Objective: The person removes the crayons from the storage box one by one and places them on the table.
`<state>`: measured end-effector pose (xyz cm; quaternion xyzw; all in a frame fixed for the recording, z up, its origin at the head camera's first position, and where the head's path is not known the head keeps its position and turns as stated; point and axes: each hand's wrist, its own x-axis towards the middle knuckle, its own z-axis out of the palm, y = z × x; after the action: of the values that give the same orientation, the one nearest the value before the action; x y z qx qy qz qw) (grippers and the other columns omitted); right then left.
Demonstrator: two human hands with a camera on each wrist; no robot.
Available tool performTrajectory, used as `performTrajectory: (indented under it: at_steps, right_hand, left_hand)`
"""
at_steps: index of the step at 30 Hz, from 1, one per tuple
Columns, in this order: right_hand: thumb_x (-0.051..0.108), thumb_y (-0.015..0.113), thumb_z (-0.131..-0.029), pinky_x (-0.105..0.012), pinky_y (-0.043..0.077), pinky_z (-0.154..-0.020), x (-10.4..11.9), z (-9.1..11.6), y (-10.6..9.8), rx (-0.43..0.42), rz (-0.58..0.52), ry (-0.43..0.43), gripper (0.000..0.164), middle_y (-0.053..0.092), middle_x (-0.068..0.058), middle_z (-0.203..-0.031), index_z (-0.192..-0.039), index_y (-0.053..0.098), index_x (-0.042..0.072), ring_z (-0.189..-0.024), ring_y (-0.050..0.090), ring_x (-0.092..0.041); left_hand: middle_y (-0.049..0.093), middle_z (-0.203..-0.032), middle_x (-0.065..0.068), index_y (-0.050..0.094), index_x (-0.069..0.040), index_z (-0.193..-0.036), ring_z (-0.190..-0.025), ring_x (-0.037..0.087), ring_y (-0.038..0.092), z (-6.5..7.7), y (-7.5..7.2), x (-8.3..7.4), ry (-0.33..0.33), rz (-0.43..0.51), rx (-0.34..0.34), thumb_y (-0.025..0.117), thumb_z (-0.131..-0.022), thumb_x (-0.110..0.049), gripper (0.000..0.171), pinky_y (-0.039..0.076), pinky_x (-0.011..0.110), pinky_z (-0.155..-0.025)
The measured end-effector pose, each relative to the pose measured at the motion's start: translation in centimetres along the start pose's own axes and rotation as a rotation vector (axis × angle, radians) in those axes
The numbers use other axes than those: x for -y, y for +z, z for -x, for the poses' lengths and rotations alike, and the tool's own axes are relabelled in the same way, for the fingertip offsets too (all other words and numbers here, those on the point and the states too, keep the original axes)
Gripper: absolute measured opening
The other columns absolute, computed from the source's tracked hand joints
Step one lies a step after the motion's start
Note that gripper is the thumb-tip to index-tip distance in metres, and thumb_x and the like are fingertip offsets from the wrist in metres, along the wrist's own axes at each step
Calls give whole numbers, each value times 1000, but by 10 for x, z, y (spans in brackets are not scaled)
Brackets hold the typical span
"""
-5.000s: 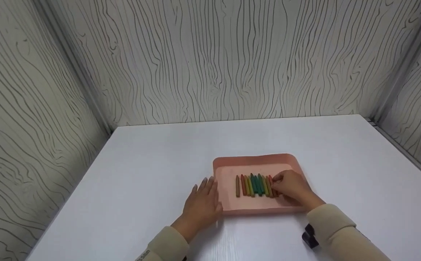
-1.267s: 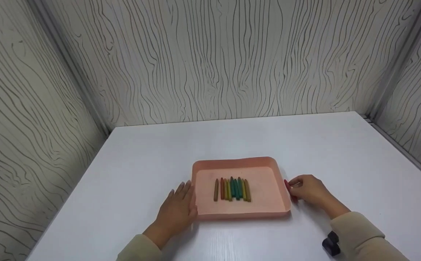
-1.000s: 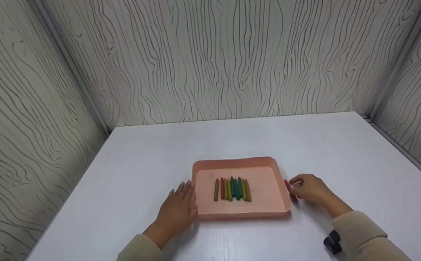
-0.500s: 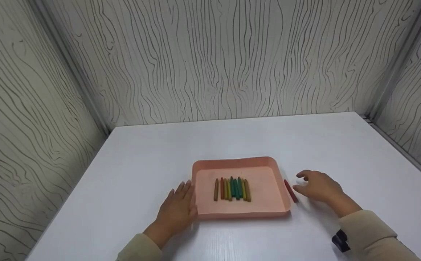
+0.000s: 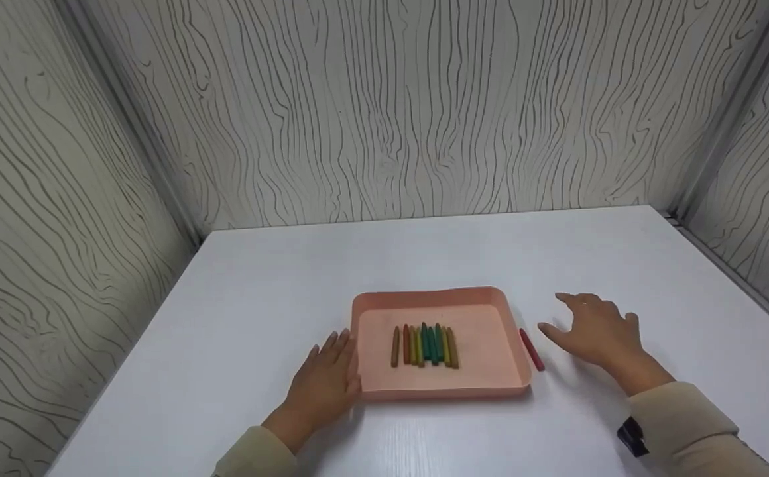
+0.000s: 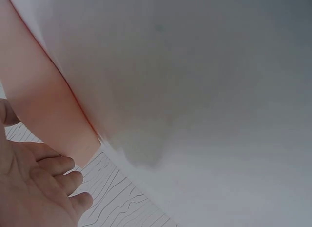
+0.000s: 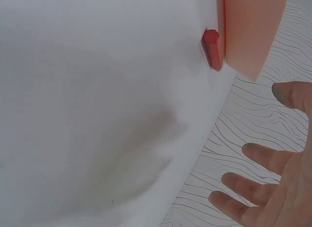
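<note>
A pink tray [image 5: 490,371] sits on the white table, holding a row of several upright-pointing crayons [image 5: 429,344] in brown, red, yellow and green. Straight fingers of my left hand [image 5: 321,384] rest along the tray's left side; the left wrist view shows that hand beside the pink wall [image 6: 48,90]. Just outside the tray's right side, a red crayon [image 5: 532,350] lies slightly slanted on the table, also visible in the right wrist view as a red crayon [image 7: 212,50]. To its right, my right hand [image 5: 600,331] hovers with spread fingers, holding nothing.
The white table [image 5: 278,278] extends around the tray. Wood-grain patterned panels [image 5: 384,112] enclose it at the back and both sides. A small black device [image 5: 633,436] is at the right cuff.
My right hand took the red crayon from the tray, laid it beside the right side, released it and drew back right with fingers spreading. Tray and left hand shifted left earlier.
</note>
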<state>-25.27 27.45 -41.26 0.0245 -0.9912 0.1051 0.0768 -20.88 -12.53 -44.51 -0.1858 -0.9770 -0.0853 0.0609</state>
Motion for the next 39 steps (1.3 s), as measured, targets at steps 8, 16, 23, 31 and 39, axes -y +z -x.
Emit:
performTrajectory:
  at_steps: [8,16,23,31,39]
  right_hand:
    - [59,47,-74,-66,20,-74,6,-4,-12,-57,42,-19,73,38,-25,-121,-126,41,8,-103,35,-47]
    - [59,47,-75,-65,18,-75,19,-11,-23,-84,46,-58,73,37,-26,-122,-127,39,9,-105,33,-47]
    - [60,47,-74,-64,19,-77,33,-16,-24,-92,45,-78,74,37,-24,-123,-128,39,10,-107,32,-45]
    - [59,48,-74,-61,22,-78,54,-17,-17,-97,22,-126,72,39,-20,-124,-128,40,14,-107,35,-41]
    - [60,48,-73,-60,21,-80,76,-16,-2,-79,10,-170,72,39,-18,-124,-127,42,14,-108,36,-39]
  left_hand:
    - [25,-138,10,31,-2,-132,-125,27,20,0,2,0,-14,-10,-8,41,-86,-29,55,19,44,-98]
    - [26,-138,10,31,-1,-132,-125,28,21,-1,4,1,-8,-3,-22,42,-85,-28,55,20,46,-97]
    - [26,-138,10,31,-1,-132,-125,27,21,-2,3,2,-8,-5,-15,42,-85,-28,55,20,45,-97]
    - [27,-137,11,32,0,-132,-125,28,21,-2,3,2,-11,-13,-2,41,-86,-29,55,20,46,-97]
    - [28,-137,10,32,-1,-132,-125,27,22,-2,2,0,-11,-31,-7,42,-85,-30,56,21,45,-97]
